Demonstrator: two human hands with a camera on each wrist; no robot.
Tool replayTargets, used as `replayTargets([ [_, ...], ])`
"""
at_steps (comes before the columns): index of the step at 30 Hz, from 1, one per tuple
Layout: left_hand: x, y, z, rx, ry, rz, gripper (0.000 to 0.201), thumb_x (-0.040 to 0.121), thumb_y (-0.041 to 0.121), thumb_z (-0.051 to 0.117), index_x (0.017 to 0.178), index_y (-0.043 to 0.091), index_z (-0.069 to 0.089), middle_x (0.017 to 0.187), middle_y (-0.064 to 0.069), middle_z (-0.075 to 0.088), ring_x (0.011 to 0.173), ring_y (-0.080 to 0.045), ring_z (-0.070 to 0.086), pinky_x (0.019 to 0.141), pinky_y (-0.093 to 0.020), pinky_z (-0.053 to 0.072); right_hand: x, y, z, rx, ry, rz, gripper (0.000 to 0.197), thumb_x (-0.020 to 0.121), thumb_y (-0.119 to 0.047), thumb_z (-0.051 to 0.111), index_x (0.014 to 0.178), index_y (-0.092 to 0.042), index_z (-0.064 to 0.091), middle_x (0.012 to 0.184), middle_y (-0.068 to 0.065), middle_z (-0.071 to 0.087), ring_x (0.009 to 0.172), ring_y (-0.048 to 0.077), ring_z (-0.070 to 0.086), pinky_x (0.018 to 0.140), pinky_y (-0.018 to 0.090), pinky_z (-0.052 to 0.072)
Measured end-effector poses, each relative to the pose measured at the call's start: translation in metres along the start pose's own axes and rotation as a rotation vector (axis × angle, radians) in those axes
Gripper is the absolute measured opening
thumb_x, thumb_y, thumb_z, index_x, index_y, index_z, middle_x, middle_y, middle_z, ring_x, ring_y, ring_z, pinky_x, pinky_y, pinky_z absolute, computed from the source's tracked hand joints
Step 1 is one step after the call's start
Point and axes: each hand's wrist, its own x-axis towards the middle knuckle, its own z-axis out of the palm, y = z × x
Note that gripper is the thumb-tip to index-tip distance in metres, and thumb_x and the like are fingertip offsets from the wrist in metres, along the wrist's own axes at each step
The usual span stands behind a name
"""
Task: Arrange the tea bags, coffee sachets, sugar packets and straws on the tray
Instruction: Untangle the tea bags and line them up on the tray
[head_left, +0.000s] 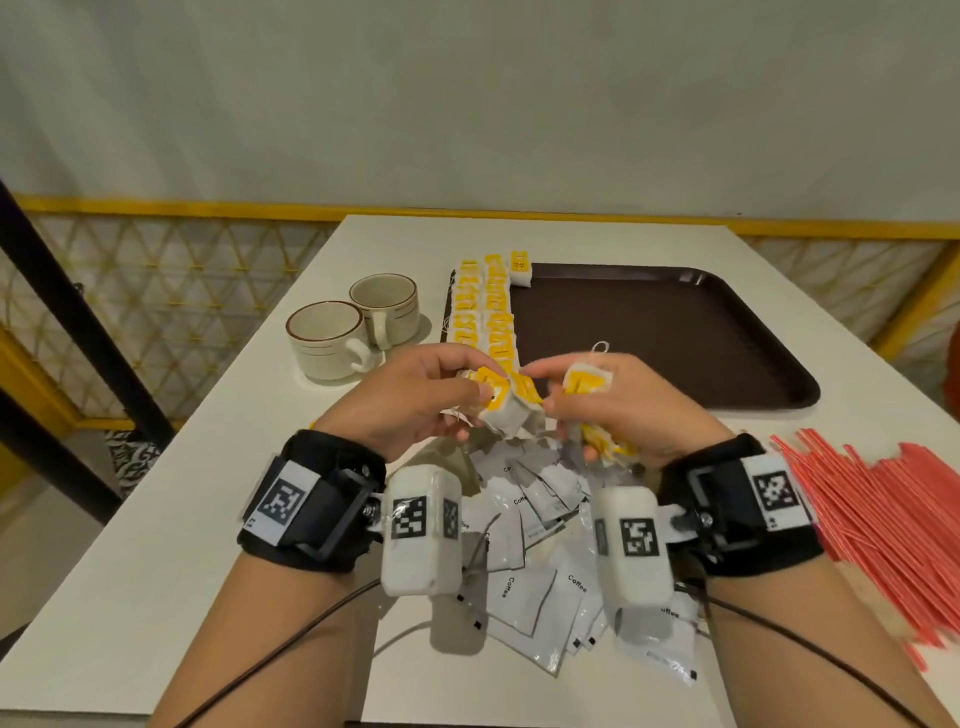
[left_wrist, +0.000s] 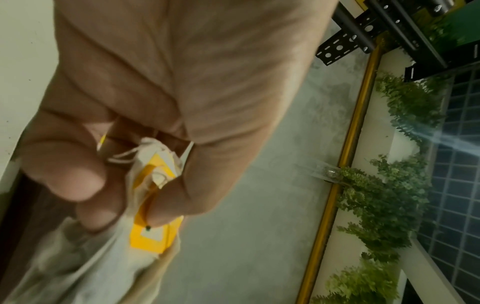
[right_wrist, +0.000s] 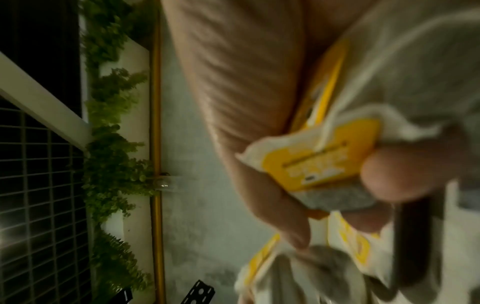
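Note:
Both hands are raised over the table just in front of the dark brown tray (head_left: 675, 332). My left hand (head_left: 415, 400) pinches a white tea bag with a yellow tag (head_left: 496, 400), also seen as the tea bag (left_wrist: 153, 209) under the thumb. My right hand (head_left: 613, 410) grips a bunch of tea bags (head_left: 584, 384), the tea bags (right_wrist: 319, 160) bulging between thumb and fingers. Two columns of tea bags (head_left: 483, 306) lie along the tray's left edge. White coffee sachets (head_left: 535, 587) lie heaped below my wrists. Red straws (head_left: 893, 525) lie at the right.
Two cream cups (head_left: 358, 327) stand left of the tray. Most of the tray's floor is bare. The white table (head_left: 156, 545) ends near a yellow-railed lattice partition at left and behind.

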Motion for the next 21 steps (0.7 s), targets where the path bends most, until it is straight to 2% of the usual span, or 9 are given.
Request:
replayTargets([
  [3, -0.0005, -0.0009, 0.0017, 0.046, 0.001, 0.005, 0.021, 0.088, -0.007, 0.055, 0.088, 0.011, 0.066, 0.065, 0.002, 0.060, 0.056, -0.010, 0.053, 0.049, -0.021, 0.045, -0.0006, 0.0035, 0.0054, 0.066, -0.125, 0.068, 0.036, 0.089, 0.000, 0.060, 0.121, -0.015, 0.065, 0.071, 0.006, 0.067, 0.053, 0.014, 0.059, 0.039, 0.023, 0.044],
  [5, 0.0012, -0.0014, 0.0016, 0.062, 0.017, 0.002, 0.020, 0.088, -0.006, 0.056, 0.088, 0.011, 0.067, 0.070, -0.001, 0.060, 0.057, -0.011, 0.053, 0.049, -0.021, 0.045, -0.0007, 0.0032, 0.0042, 0.144, -0.149, 0.084, 0.037, 0.090, 0.002, 0.057, 0.122, -0.014, 0.064, 0.071, 0.007, 0.065, 0.052, 0.015, 0.058, 0.038, 0.021, 0.042],
  [7, 0.0022, -0.0030, 0.0014, 0.070, 0.025, -0.006, 0.020, 0.087, -0.005, 0.057, 0.088, 0.012, 0.068, 0.075, -0.006, 0.059, 0.059, -0.013, 0.053, 0.049, -0.020, 0.045, -0.0002, 0.0037, 0.0026, 0.240, -0.145, 0.087, 0.037, 0.090, 0.000, 0.057, 0.122, -0.015, 0.065, 0.080, 0.011, 0.065, 0.058, 0.019, 0.056, 0.038, 0.020, 0.041],
  [9, 0.0023, -0.0042, 0.0015, 0.083, 0.013, -0.010, 0.021, 0.087, -0.004, 0.059, 0.088, 0.014, 0.069, 0.076, -0.006, 0.059, 0.059, -0.013, 0.054, 0.050, -0.020, 0.045, 0.0007, 0.0034, 0.0019, 0.279, -0.105, 0.068, 0.033, 0.087, -0.010, 0.062, 0.119, -0.017, 0.066, 0.082, 0.010, 0.067, 0.060, 0.019, 0.055, 0.037, 0.020, 0.041],
  [11, 0.0008, -0.0041, 0.0024, 0.111, -0.007, -0.006, 0.020, 0.087, -0.004, 0.060, 0.089, 0.015, 0.069, 0.071, 0.000, 0.062, 0.055, -0.010, 0.054, 0.051, -0.018, 0.046, 0.0004, 0.0024, 0.0044, 0.244, -0.086, 0.049, 0.037, 0.079, -0.022, 0.067, 0.116, -0.017, 0.068, 0.082, 0.009, 0.068, 0.058, 0.019, 0.054, 0.036, 0.021, 0.040],
  [13, 0.0005, -0.0037, 0.0031, 0.124, -0.009, 0.012, 0.020, 0.086, -0.004, 0.061, 0.090, 0.014, 0.069, 0.070, 0.003, 0.063, 0.053, -0.009, 0.054, 0.051, -0.017, 0.046, 0.0001, 0.0033, 0.0073, 0.172, -0.102, 0.031, 0.042, 0.075, -0.026, 0.070, 0.116, -0.016, 0.069, 0.078, 0.011, 0.067, 0.055, 0.019, 0.054, 0.036, 0.020, 0.039],
  [15, 0.0015, -0.0036, 0.0027, 0.105, 0.008, 0.036, 0.021, 0.085, -0.006, 0.061, 0.091, 0.013, 0.067, 0.071, 0.002, 0.064, 0.055, -0.011, 0.054, 0.051, -0.019, 0.046, -0.0003, 0.0049, 0.0088, 0.115, -0.115, 0.021, 0.042, 0.077, -0.024, 0.070, 0.118, -0.013, 0.067, 0.076, 0.012, 0.066, 0.055, 0.019, 0.056, 0.038, 0.021, 0.039],
  [18, 0.0032, -0.0039, 0.0015, 0.062, 0.039, 0.059, 0.022, 0.084, -0.010, 0.059, 0.091, 0.010, 0.065, 0.075, 0.001, 0.065, 0.057, -0.012, 0.055, 0.049, -0.020, 0.046, -0.0005, 0.0040, 0.0075, -0.011, -0.065, -0.027, 0.027, 0.083, -0.012, 0.070, 0.109, -0.007, 0.069, 0.074, 0.009, 0.068, 0.054, 0.017, 0.058, 0.038, 0.022, 0.040],
  [21, 0.0035, -0.0046, 0.0013, 0.032, 0.067, 0.070, 0.023, 0.084, -0.013, 0.057, 0.090, 0.009, 0.062, 0.073, 0.000, 0.063, 0.051, -0.011, 0.054, 0.047, -0.020, 0.045, 0.0000, 0.0034, 0.0062, -0.072, -0.038, -0.077, 0.021, 0.085, 0.000, 0.067, 0.106, 0.000, 0.069, 0.072, -0.001, 0.068, 0.055, 0.009, 0.061, 0.041, 0.016, 0.042],
])
